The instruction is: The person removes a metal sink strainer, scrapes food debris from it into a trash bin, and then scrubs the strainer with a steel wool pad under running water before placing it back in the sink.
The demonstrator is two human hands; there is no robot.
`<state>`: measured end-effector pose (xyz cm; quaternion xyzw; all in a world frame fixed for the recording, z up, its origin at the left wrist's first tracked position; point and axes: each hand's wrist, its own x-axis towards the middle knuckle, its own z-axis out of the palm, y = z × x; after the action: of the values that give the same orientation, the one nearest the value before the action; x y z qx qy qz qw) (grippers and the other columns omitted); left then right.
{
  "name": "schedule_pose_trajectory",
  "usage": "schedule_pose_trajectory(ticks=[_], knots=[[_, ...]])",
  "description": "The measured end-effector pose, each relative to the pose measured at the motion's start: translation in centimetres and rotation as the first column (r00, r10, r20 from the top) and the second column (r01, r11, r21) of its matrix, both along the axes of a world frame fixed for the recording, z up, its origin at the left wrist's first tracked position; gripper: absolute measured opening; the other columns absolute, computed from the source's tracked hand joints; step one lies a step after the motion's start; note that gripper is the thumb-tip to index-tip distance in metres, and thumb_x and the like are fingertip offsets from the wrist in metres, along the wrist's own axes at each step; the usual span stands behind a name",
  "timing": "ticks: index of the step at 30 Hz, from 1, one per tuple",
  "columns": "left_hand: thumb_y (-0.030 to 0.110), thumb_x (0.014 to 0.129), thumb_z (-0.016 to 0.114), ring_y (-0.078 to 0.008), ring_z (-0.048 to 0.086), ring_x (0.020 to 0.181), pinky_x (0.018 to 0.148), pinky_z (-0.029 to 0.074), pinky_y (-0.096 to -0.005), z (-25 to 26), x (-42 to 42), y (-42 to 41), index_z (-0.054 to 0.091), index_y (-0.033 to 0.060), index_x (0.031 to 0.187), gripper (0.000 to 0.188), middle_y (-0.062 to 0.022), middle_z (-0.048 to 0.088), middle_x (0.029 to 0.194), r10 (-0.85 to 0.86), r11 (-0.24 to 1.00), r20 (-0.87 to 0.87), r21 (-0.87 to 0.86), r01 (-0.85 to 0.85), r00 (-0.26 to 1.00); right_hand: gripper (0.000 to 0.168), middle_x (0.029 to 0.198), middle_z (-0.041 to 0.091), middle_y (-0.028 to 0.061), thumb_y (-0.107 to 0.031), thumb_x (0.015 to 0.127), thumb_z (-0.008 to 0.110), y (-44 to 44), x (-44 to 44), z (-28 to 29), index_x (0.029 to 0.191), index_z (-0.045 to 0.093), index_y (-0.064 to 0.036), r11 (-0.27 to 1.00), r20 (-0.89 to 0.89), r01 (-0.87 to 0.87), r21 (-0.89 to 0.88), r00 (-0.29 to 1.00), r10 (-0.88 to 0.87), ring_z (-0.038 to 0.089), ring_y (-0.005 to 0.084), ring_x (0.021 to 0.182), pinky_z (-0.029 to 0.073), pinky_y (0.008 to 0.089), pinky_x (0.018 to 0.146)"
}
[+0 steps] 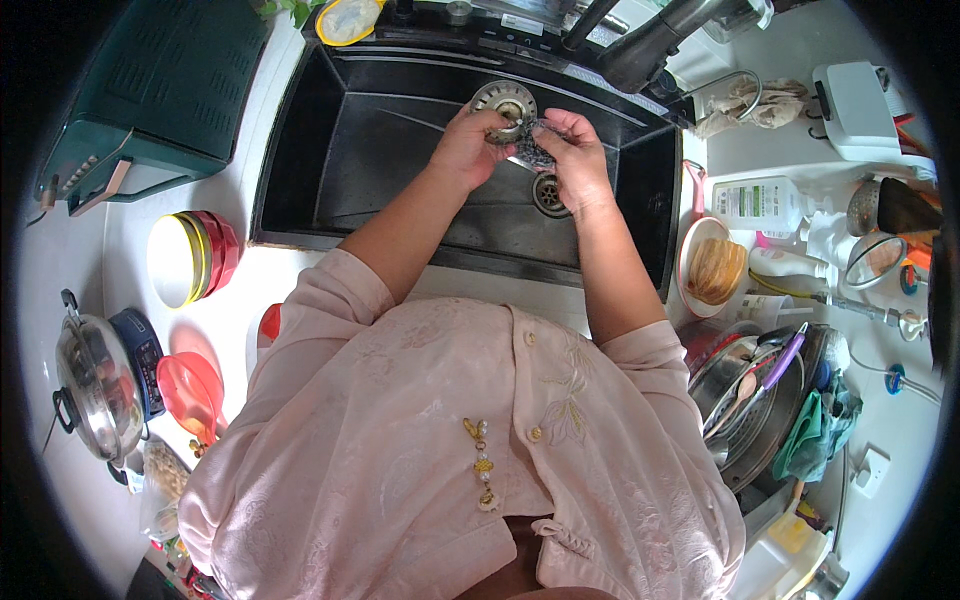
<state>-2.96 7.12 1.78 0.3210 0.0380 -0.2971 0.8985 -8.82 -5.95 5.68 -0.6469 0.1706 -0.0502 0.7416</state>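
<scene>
A round metal sink strainer basket [501, 95] is gripped by its rim in my left hand [466, 146], above the black sink [390, 187]. My right hand [579, 154] pinches a dark, glistening scrubber [534, 150], which looks like steel wool, against the strainer's near side. Both hands almost meet over the basin. Below my right hand, the round drain [550, 193] shows in the sink floor, partly covered by the wrist.
A black faucet [645, 45] leans over the sink's back right. A dark green toaster oven [157, 90] and stacked bowls [202, 259] stand left. To the right lie a pink-handled pan [686, 259] with a brown sponge-like pad [716, 271], a white pump bottle [757, 204] and stacked metal pots [739, 405].
</scene>
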Motion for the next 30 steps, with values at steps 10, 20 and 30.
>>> schedule_pose_trajectory(ticks=[10,20,30], knots=[[0.013,0.073,0.054,-0.0217,0.057,0.086,0.069,0.048,-0.0393,-0.4,0.0,1.5,0.052,0.0063,0.107,0.034,-0.0086,0.058,0.097,-0.260,0.952,0.083,-0.143,0.270,0.962,0.023,0.084,0.059,0.0036,-0.004,0.072,0.063,-3.5,0.4,1.0,0.094,0.054,-0.006,0.959,-0.018,-0.244,0.142,0.968,0.249,0.056,0.0104,0.068,0.043,0.0215,0.050],[0.011,0.070,0.062,-0.0174,0.056,0.083,0.055,0.052,-0.0306,2.6,1.1,1.8,0.053,0.0028,0.105,0.037,-0.0065,0.057,0.090,-0.757,0.559,0.263,0.735,0.385,0.597,0.019,0.084,0.058,0.0010,0.001,0.073,0.060,-3.8,0.8,1.7,0.091,0.058,-0.004,0.759,-0.163,-0.510,-0.405,0.857,0.490,0.052,0.0077,0.076,0.043,0.0216,0.069],[0.010,0.075,0.059,-0.0154,0.056,0.079,0.055,0.050,-0.0265,1.0,-0.9,0.2,0.053,0.0045,0.104,0.030,-0.0054,0.057,0.089,-0.443,0.699,0.293,0.704,0.122,0.847,0.017,0.092,0.054,0.0101,-0.003,0.071,0.061,-0.4,0.3,-0.3,0.087,0.064,-0.008,0.483,0.312,0.079,-0.872,0.850,0.424,0.056,0.0249,0.084,0.048,0.0300,0.072]])
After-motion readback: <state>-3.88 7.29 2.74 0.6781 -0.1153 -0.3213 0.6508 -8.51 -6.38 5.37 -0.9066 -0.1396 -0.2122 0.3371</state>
